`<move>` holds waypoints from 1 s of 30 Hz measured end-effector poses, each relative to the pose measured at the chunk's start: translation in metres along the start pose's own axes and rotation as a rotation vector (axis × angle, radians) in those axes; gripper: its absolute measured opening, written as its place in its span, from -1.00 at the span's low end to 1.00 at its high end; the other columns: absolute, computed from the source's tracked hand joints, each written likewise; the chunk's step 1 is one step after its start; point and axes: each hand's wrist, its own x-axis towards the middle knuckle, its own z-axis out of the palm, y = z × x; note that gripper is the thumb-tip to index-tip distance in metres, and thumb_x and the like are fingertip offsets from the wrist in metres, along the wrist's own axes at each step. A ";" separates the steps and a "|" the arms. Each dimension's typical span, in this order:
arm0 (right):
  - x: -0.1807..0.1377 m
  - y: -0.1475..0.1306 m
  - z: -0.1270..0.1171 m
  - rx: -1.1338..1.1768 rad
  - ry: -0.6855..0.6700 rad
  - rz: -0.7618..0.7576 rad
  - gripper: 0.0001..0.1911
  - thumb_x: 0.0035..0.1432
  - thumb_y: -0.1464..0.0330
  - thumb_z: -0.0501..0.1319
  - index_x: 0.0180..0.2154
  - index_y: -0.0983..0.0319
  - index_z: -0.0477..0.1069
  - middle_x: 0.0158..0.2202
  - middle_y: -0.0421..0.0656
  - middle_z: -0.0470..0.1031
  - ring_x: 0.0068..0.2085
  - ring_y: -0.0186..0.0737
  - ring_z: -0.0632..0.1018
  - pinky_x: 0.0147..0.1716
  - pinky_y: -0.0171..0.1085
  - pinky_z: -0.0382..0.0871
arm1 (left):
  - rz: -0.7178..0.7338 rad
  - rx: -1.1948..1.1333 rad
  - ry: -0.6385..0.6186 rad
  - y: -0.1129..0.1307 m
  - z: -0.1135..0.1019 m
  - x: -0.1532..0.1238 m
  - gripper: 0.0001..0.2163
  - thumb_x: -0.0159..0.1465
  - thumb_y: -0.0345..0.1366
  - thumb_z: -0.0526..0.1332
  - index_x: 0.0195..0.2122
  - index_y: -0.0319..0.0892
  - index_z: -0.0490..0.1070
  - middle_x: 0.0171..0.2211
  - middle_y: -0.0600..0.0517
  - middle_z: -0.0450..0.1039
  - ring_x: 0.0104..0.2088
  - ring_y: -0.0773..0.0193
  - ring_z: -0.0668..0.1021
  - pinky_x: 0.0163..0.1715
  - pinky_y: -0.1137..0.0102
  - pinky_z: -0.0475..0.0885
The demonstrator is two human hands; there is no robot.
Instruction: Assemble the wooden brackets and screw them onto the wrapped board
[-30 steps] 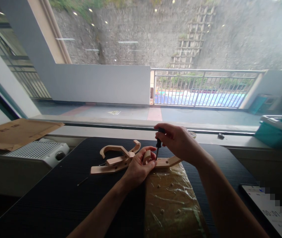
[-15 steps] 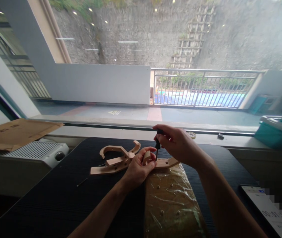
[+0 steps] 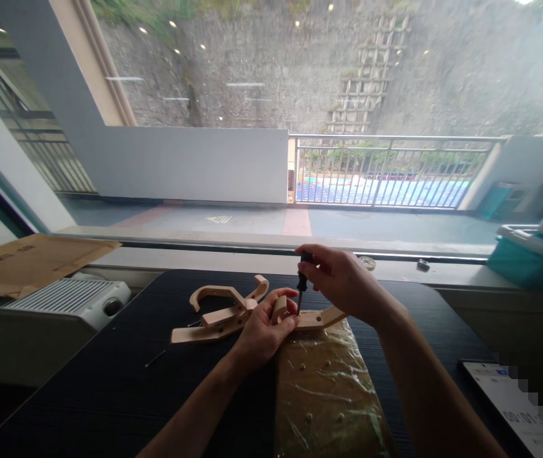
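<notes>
A black-handled screwdriver (image 3: 304,273) stands nearly upright in my right hand (image 3: 343,273), fingers closed round its handle. Its shaft points down at a pale wooden hook piece (image 3: 310,321) lying across the far end of a tape-wrapped board (image 3: 329,394). My left hand (image 3: 269,324) pinches the curved end of that wooden piece beside the screwdriver tip. The tip itself, and any screw under it, is hidden by my left fingers. To the left of my left hand lie several more wooden hook pieces (image 3: 219,315), some crossing each other, with holes in them.
A loose screw (image 3: 156,359) lies on the black table (image 3: 85,381) at left. The phone (image 3: 505,407) showing a timer is near the right edge. Tape (image 3: 367,262) and a small dark object (image 3: 423,264) sit on the windowsill, near a teal bin (image 3: 519,261). A brown envelope (image 3: 37,261) rests on a white heater.
Both hands keep their hold on the wooden piece and screwdriver. My right fingers have shifted slightly on the handle. The whole view has moved a little.
</notes>
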 end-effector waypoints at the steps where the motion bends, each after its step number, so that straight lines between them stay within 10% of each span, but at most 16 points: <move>1: 0.000 0.000 0.001 0.005 0.003 0.005 -0.71 0.17 0.27 0.10 -0.07 0.15 0.40 -0.44 -0.23 0.50 -0.46 -0.35 0.48 -0.46 -0.31 0.26 | 0.000 -0.010 -0.006 0.000 0.000 0.000 -0.67 0.09 -0.35 0.26 -0.09 -0.13 0.32 -0.35 0.13 0.34 -0.37 0.45 0.40 -0.31 0.53 0.31; 30: 0.000 -0.002 0.001 -0.041 0.083 -0.058 -0.76 0.16 0.26 0.11 -0.23 0.25 0.46 -0.55 -0.24 0.45 -0.52 -0.39 0.40 -0.52 -0.34 0.18 | 0.024 -0.053 -0.009 -0.001 0.001 0.000 -0.67 0.08 -0.34 0.27 -0.11 -0.13 0.34 -0.37 0.14 0.32 -0.41 0.46 0.37 -0.34 0.54 0.29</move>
